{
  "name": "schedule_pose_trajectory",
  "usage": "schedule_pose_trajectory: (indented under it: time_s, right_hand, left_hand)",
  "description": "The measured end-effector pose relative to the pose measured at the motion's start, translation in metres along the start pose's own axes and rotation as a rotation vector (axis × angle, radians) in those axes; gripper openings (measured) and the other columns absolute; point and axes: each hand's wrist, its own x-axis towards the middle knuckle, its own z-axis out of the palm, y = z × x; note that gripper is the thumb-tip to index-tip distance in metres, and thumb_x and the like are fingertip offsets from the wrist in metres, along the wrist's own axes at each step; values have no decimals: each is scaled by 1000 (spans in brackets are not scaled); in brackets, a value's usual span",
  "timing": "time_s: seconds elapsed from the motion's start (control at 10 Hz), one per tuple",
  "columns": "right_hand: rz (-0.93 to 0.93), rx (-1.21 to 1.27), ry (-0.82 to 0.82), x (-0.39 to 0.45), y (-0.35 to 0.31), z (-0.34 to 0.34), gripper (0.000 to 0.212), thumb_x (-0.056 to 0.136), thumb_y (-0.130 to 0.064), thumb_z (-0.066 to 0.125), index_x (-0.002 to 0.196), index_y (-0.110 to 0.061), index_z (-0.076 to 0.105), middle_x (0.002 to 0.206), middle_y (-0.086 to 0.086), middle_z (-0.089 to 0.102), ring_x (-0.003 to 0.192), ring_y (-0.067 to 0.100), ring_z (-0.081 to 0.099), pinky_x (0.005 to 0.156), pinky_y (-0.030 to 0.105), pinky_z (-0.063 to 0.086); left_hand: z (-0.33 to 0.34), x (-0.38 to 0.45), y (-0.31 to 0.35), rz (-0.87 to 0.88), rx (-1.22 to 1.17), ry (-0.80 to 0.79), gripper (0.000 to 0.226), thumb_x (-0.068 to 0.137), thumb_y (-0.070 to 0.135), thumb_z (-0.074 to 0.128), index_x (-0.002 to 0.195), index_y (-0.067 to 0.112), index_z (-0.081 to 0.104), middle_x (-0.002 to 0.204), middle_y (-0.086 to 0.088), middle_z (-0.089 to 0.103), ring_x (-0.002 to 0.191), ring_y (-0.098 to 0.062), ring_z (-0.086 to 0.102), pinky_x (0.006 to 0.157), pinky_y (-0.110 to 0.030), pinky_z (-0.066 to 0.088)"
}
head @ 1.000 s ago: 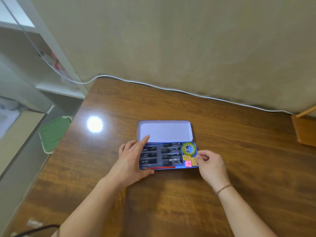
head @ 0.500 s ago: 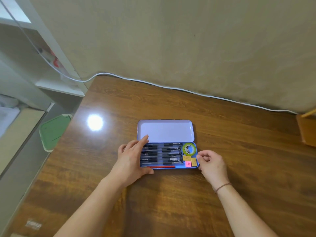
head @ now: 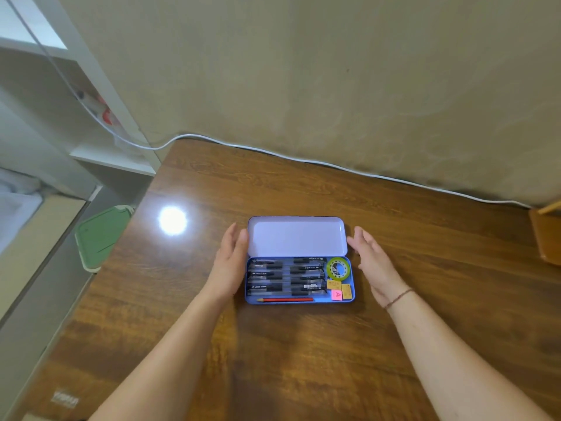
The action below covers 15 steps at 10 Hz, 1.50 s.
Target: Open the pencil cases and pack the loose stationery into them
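Observation:
A blue metal pencil case (head: pixel 299 301) lies open on the wooden table, its pale lid (head: pixel 297 236) folded back flat. Inside are several black pens (head: pixel 285 276), a red pencil (head: pixel 287 299) along the front edge, a green tape roll (head: pixel 338 268), two yellow erasers (head: pixel 347 291) and a pink one (head: pixel 337 294). My left hand (head: pixel 231 262) is at the case's left side, fingertips by the lid's left edge. My right hand (head: pixel 368 258) is at the right side, fingertips near the lid's right edge. Both hands have fingers extended and hold nothing.
A white cable (head: pixel 303 161) runs along the table's back edge by the wall. A wooden object (head: pixel 546 235) sits at the far right. Left of the table are a green-topped stool (head: pixel 100 235) and white shelves (head: pixel 112 159). A lamp glare (head: pixel 172 220) shines on the table.
Both hands left the case's lower tray and moved up and outward to the two ends of the lid. The case itself has not moved.

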Motion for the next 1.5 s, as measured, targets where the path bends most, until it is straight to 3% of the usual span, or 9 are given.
schedule_pose_trajectory:
  time_s: [0.1,0.2,0.3,0.4,0.5,0.8,1.0,1.3,1.5]
  right_hand:
    - [18,84,-35,-3,-4,-1,74,87,-70,26,148,-28,30,147,-4,44,130,16,40,102,34,36]
    - [-72,169,48,-16,8,-9,75,80,-78,24,137,-33,44,139,-5,52,132,15,40,109,46,28]
    - [-128,143,145,-31,28,-9,62,77,-78,35,113,-35,62,116,-9,67,112,7,56,94,37,41]
    - [-144,-34,241,-36,51,-5,16,88,-45,61,92,-31,68,96,-7,72,93,7,64,78,25,46]
    - [-177,-298,290,-35,65,-1,13,83,-22,71,82,-32,63,85,-10,69,82,11,64,66,22,46]
    - [-97,-444,455,-40,64,20,22,88,-27,63,100,-42,51,87,-16,60,83,14,57,56,27,37]
    - [-321,-828,418,-51,70,13,30,91,-43,54,118,-33,56,106,-10,66,99,20,55,78,35,45]
    - [-338,-922,501,-55,70,16,17,85,-53,57,92,-38,61,92,-20,66,98,13,53,74,34,37]
    - [-226,-912,336,-64,39,4,35,89,-54,49,123,-44,47,131,-20,47,122,10,37,94,29,40]
  left_hand:
    - [5,0,6,-73,-304,24,65,94,69,30,142,27,38,134,7,57,126,-11,48,88,-20,37]
    - [1,-8,9,-35,-519,158,44,100,54,32,127,25,50,100,8,68,103,-11,61,82,-29,40]
    - [-5,-23,-2,89,-417,209,31,98,45,48,115,23,61,89,2,70,91,-16,67,80,-30,49]
    - [0,-36,-20,227,-1,237,16,92,28,67,107,26,66,103,3,67,103,-24,64,89,-28,50]
    - [10,-48,-38,382,524,263,41,78,50,69,112,28,66,123,8,55,117,-15,48,98,-38,34]
    - [30,-61,-52,323,719,292,55,80,47,75,131,37,57,145,10,47,126,-22,38,99,-49,24]
    - [30,-65,-42,335,734,366,49,75,58,63,117,33,64,129,10,60,110,-24,53,91,-47,30]
    - [36,-59,-28,194,653,401,34,76,36,81,107,37,68,120,21,65,108,-19,51,89,-40,24]
    - [37,-62,-6,71,590,372,40,81,43,74,118,45,59,149,12,41,130,-22,34,99,-42,28]
